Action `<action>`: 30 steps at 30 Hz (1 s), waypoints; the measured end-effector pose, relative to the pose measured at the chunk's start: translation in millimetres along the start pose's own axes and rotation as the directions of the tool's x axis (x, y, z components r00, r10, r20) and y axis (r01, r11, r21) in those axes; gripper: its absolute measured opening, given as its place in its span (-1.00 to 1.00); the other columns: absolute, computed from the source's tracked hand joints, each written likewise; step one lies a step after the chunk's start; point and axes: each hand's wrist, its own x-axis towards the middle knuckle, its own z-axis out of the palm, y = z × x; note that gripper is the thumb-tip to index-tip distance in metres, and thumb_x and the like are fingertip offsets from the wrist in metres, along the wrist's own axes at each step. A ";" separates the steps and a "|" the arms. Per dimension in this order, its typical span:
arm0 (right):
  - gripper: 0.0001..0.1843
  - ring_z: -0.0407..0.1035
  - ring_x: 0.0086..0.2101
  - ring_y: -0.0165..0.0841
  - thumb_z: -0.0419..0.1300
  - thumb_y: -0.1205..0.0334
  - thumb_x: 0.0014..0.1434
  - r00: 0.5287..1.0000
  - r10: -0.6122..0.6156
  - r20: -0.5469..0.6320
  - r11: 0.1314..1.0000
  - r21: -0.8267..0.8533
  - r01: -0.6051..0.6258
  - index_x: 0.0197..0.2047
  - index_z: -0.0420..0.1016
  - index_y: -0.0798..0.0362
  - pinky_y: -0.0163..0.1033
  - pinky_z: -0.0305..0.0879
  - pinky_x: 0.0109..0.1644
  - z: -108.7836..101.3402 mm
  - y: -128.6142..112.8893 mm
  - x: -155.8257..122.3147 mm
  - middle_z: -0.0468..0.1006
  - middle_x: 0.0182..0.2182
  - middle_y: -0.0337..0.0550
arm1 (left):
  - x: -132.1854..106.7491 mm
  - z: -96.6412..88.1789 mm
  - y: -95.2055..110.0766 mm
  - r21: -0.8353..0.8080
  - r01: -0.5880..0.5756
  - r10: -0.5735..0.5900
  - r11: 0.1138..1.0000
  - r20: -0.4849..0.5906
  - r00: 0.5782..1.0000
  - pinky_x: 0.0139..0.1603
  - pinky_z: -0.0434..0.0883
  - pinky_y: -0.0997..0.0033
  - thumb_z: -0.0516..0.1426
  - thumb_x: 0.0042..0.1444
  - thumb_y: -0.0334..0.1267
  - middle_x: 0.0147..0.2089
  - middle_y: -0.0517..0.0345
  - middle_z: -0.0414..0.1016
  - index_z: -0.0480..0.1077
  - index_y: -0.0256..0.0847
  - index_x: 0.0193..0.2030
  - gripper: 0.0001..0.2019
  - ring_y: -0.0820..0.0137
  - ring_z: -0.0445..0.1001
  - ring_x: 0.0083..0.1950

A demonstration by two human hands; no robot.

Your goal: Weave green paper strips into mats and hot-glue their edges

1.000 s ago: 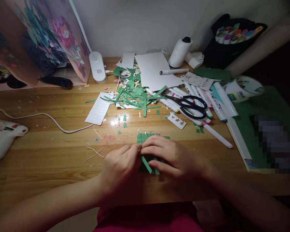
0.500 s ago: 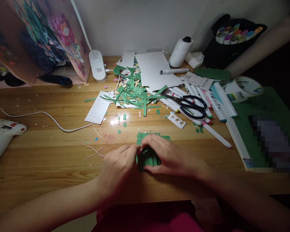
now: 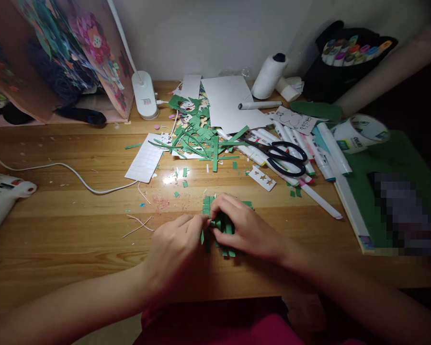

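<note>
A small mat of woven green paper strips (image 3: 229, 229) lies near the front edge of the table, partly covered by my hands. At its left edge, my left hand (image 3: 179, 239) pinches a green strip between thumb and forefinger. My right hand (image 3: 242, 225) arches over the mat, its thumb and fingertips closed on a strip end close to the left fingertips. Several strip ends stick out below the right hand and at the mat's upper corners. Exactly how the strip passes between the fingertips is hidden.
Green paper scraps (image 3: 199, 129) and a white sheet (image 3: 226, 103) lie farther back. Black-handled scissors (image 3: 287, 158) rest on several markers (image 3: 323, 158). A glue gun (image 3: 7, 196) is at far left, a lamp base (image 3: 144, 96) behind, and a thread spool (image 3: 270, 76) by the wall.
My right thumb has moved up and left from the mat's lower part toward the left fingertips, closing on a strip end. More strip ends show below the right hand.
</note>
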 end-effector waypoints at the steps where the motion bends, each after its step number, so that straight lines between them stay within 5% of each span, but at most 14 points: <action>1: -0.81 0.24 -0.23 -0.32 0.14 0.45 0.05 1.000 0.009 -0.011 1.000 0.003 -0.009 -0.29 0.24 0.03 -0.24 0.21 -0.15 0.3 -0.1 0.1 0.34 -0.30 -0.17 | 0.4 -0.2 0.1 0.000 -0.002 0.002 1.000 -0.002 1.000 -0.56 0.28 0.43 -0.10 0.28 -0.37 -0.49 0.14 0.44 0.35 -0.27 -0.30 -0.77 0.38 0.42 -0.53; 22: -0.89 0.33 -0.28 -0.37 0.13 0.37 0.13 0.974 0.164 -0.157 0.977 0.160 -0.139 -0.26 0.28 0.02 -0.25 0.30 -0.18 2.7 -1.1 1.9 0.39 -0.32 -0.20 | 0.4 -0.5 1.0 0.016 -0.014 0.014 1.000 -0.020 1.000 -0.54 0.24 0.47 -0.10 0.29 -0.37 -0.50 0.17 0.43 0.35 -0.28 -0.27 -0.78 0.43 0.39 -0.53; 30: -0.75 0.35 -0.31 -0.39 0.17 0.35 0.10 0.970 0.198 -0.144 0.962 0.221 -0.164 -0.16 0.22 0.01 -0.25 0.32 -0.19 2.6 1.4 0.3 0.39 -0.36 -0.24 | -1.1 -0.7 1.2 0.025 -0.012 0.013 1.000 -0.009 1.000 -0.54 0.24 0.49 -0.07 0.27 -0.38 -0.51 0.17 0.42 0.36 -0.27 -0.31 -0.78 0.44 0.38 -0.53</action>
